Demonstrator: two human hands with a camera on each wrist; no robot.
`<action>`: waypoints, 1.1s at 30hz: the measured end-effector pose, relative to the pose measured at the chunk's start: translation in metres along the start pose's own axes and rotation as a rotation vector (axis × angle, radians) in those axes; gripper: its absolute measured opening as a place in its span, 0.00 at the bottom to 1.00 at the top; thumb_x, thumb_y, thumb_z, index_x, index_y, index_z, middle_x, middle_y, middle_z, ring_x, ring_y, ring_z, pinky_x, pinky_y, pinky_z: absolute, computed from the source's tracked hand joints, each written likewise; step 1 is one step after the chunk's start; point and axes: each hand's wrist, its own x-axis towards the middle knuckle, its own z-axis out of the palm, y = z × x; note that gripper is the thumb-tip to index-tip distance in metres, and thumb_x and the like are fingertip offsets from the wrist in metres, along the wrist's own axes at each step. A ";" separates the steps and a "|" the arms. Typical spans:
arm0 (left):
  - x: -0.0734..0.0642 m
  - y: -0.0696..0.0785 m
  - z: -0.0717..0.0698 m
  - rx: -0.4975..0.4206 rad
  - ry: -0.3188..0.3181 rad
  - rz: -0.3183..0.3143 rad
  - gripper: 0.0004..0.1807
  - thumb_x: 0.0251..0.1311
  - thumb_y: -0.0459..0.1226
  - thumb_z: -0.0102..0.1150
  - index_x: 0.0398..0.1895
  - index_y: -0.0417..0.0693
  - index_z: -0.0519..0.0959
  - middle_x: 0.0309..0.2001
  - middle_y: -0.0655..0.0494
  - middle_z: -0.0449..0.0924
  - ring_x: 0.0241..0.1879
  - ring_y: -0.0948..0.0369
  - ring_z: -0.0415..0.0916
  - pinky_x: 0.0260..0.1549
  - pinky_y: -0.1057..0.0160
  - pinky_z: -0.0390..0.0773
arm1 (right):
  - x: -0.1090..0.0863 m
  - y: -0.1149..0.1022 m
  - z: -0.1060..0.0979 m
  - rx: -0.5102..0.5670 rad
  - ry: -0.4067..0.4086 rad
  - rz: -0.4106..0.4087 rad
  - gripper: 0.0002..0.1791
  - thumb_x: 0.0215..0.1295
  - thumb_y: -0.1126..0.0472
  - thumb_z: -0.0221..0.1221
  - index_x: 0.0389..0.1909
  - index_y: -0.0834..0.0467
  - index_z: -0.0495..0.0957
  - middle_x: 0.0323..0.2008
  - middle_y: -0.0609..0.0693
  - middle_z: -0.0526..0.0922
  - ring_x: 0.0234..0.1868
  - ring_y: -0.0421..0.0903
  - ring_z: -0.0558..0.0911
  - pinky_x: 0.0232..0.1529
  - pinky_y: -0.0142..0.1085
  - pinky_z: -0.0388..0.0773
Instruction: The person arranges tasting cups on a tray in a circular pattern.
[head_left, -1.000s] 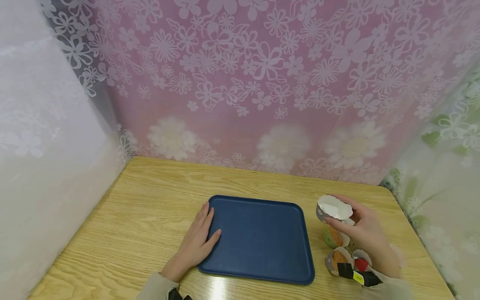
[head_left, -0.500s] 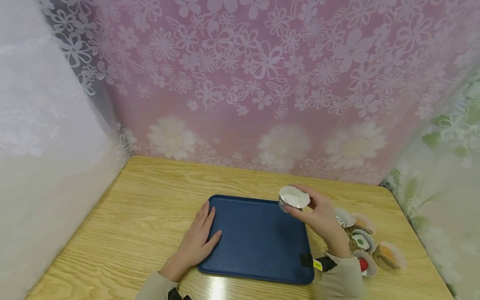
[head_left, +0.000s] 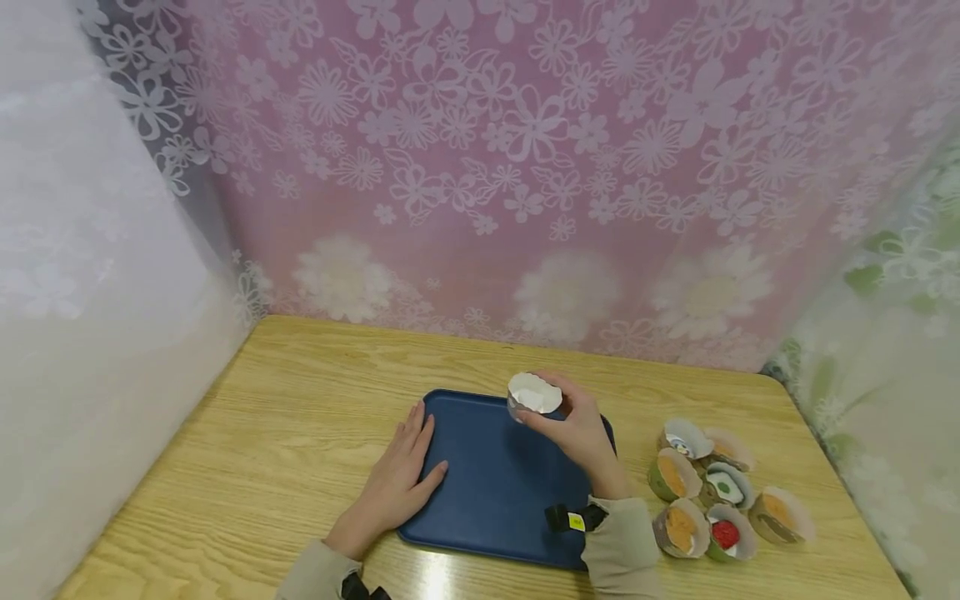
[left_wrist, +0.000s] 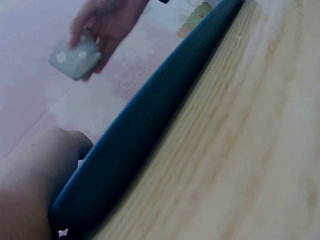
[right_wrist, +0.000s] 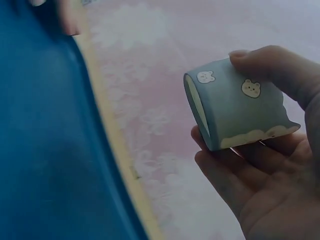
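My right hand (head_left: pixel 583 433) holds a grey paper baking cup (head_left: pixel 532 395) above the far part of a blue tray (head_left: pixel 480 483). Thumb and fingers grip the cup from opposite sides. White lining shows inside it in the head view; what lies at its bottom I cannot tell. Small bear faces decorate the cup's wall (right_wrist: pixel 232 107) in the right wrist view, where the fingers curve beneath it. On the tray's left edge rests my left hand (head_left: pixel 393 487), fingers extended and thumb lying over the rim. The left wrist view shows the tray's side (left_wrist: pixel 145 120) close up.
Right of the tray, several paper cups stand grouped: one with a red top (head_left: pixel 724 534), one with a green-and-white top (head_left: pixel 724 488), others with orange-brown tops (head_left: pixel 680 528). A floral curtain (head_left: pixel 450 275) hangs behind the wooden table (head_left: pixel 300 400).
My right hand has carried the grey paper cup leftward, from above the grouped cups to above the tray. Those cups are now uncovered. My left hand has stayed on the tray edge.
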 end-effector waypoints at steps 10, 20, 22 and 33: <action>-0.002 0.000 -0.001 -0.016 -0.008 -0.010 0.39 0.73 0.49 0.49 0.76 0.33 0.52 0.79 0.40 0.37 0.78 0.48 0.36 0.73 0.46 0.47 | -0.002 0.030 0.020 0.021 0.018 0.200 0.36 0.52 0.65 0.74 0.64 0.62 0.75 0.58 0.58 0.78 0.49 0.55 0.79 0.46 0.35 0.77; -0.002 0.001 -0.001 -0.023 0.002 -0.010 0.38 0.73 0.48 0.50 0.76 0.33 0.53 0.79 0.40 0.37 0.78 0.49 0.37 0.73 0.46 0.48 | -0.007 0.046 0.028 0.060 0.092 0.337 0.36 0.50 0.64 0.76 0.62 0.60 0.77 0.57 0.57 0.79 0.50 0.54 0.79 0.47 0.38 0.76; -0.001 0.001 -0.002 -0.026 0.004 -0.011 0.38 0.73 0.48 0.50 0.76 0.33 0.54 0.79 0.40 0.38 0.78 0.49 0.37 0.73 0.46 0.48 | -0.008 0.048 0.029 0.077 0.105 0.344 0.36 0.51 0.64 0.75 0.63 0.61 0.76 0.58 0.58 0.78 0.51 0.54 0.79 0.46 0.37 0.77; -0.001 0.000 0.001 -0.028 0.019 -0.008 0.38 0.72 0.47 0.51 0.75 0.32 0.55 0.79 0.40 0.38 0.78 0.48 0.38 0.72 0.45 0.49 | -0.013 0.024 0.027 0.065 0.069 0.319 0.36 0.53 0.70 0.72 0.65 0.64 0.73 0.58 0.63 0.77 0.51 0.59 0.78 0.47 0.37 0.75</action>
